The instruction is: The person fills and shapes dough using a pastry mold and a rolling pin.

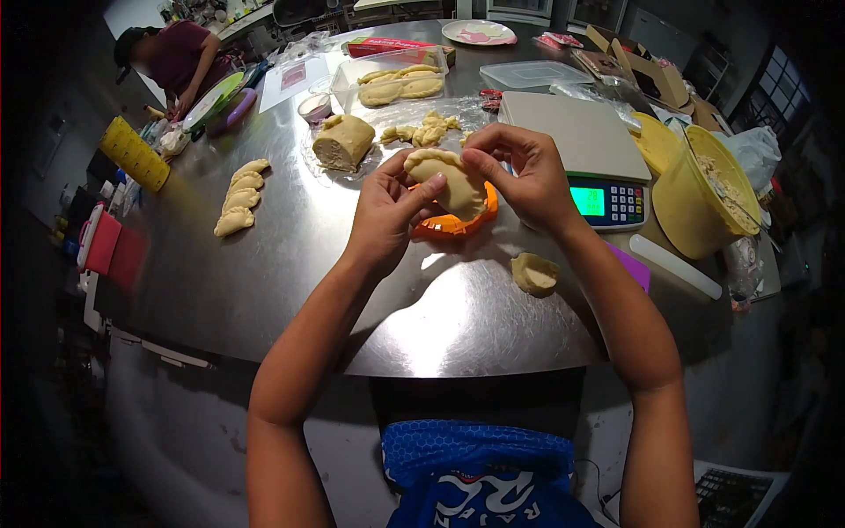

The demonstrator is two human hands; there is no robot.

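Clearly both the left hand [385, 209] and right hand [519, 172] are pinching the soft, easily torn dumpling [451, 180] by its crimped rim, above the orange mould [458, 224] near the table's [290, 264] front edge.

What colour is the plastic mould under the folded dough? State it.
Orange, clearest in the head view: the plastic mould beneath the folded dough.

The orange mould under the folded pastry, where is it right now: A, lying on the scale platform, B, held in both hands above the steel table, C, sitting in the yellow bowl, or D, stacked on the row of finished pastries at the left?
B: the orange mould with the folded pastry sits between the left hand and right hand, above the steel table.
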